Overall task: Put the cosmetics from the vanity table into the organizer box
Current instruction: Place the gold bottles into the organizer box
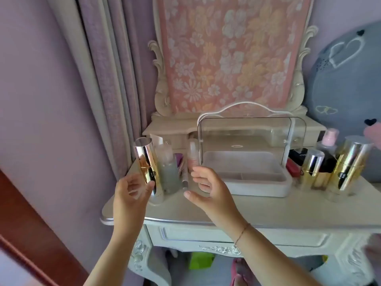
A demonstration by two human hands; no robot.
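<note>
Hovering with fingers loosely curled and nothing in its grasp, the left hand (pixel 132 190) sits just beside a tall gold bottle (pixel 146 168) with a mirrored cap; its thumb tip overlaps the bottle's side, and whether it touches cannot be told. The right hand (pixel 208 186) is likewise relaxed and empty, thumb and fingers spread apart in front of a slim pink bottle (pixel 192 156), with a thin bracelet (pixel 242 234) on its wrist. Between the two bottles stands a frosted clear bottle (pixel 169 170), upright, and a pen-like stick (pixel 185 180) leans just right of it. All of these stand on the left part of the white vanity table (pixel 268 209). The organizer box (pixel 255 188) sits in the middle of the table, just right of the right hand, with its clear lid (pixel 251 129) swung up and its white tray holding no cosmetics that can be seen. On its far side stand two more gold bottles (pixel 348 170), a pink-topped spray bottle (pixel 327 139) and some red and black items (pixel 296 162). Behind, a floral cloth (pixel 226 54) covers the mirror, and a curtain (pixel 103 79) hangs at the left.
</note>
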